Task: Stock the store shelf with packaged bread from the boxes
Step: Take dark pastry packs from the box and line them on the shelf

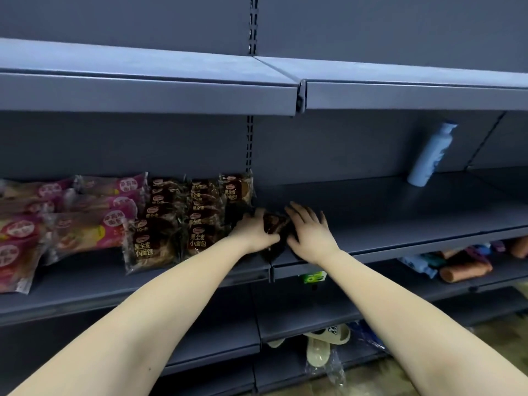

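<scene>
One packet (274, 224): being shelved beside brown row (197, 218);
Fingers: left hand (254, 230) clamped on it, right hand (310, 232) spread;
Next: release needed

Grey metal shelving (143, 92) with slotted upright (249, 141), dim bluish light, mottled floor (457, 367) lower right

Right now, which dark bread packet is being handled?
The dark packet at the rows' right end, held between the left hand and right hand; the others lie untouched.
</scene>
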`<action>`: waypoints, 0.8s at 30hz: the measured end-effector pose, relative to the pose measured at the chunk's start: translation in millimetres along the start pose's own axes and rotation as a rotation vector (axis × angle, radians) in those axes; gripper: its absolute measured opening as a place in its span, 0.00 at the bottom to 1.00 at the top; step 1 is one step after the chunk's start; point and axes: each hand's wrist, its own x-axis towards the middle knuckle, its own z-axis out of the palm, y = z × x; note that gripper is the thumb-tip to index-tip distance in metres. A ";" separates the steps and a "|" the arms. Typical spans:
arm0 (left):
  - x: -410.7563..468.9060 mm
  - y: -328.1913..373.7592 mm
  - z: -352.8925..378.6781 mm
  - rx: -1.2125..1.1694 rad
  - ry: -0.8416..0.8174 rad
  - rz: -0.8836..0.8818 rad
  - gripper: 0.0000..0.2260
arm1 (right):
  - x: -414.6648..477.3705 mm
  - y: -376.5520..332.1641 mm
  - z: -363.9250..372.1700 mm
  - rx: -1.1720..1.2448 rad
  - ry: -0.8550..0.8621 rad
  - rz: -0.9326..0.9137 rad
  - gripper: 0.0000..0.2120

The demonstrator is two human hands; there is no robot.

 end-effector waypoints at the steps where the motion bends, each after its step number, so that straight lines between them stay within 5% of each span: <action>1: -0.5 0.5 -1.6 -0.048 0.056 -0.022 0.42 | 1.2 -2.2 0.6 0.038 0.074 0.037 0.30; 5: -3.9 3.1 -8.0 -0.204 0.226 0.004 0.46 | 10.4 -14.6 -6.7 0.440 0.155 0.158 0.21; 10: -7.4 11.7 -4.7 -0.214 0.112 0.089 0.50 | 18.9 -43.1 -15.2 0.829 0.146 0.255 0.13; 18: -8.0 -3.1 -36.1 0.003 0.096 0.214 0.52 | 27.4 -30.0 -18.8 0.680 0.119 0.160 0.13; 24: -6.3 -7.6 -46.2 -0.068 0.100 0.218 0.40 | 34.6 -29.4 -34.7 0.684 0.099 0.163 0.28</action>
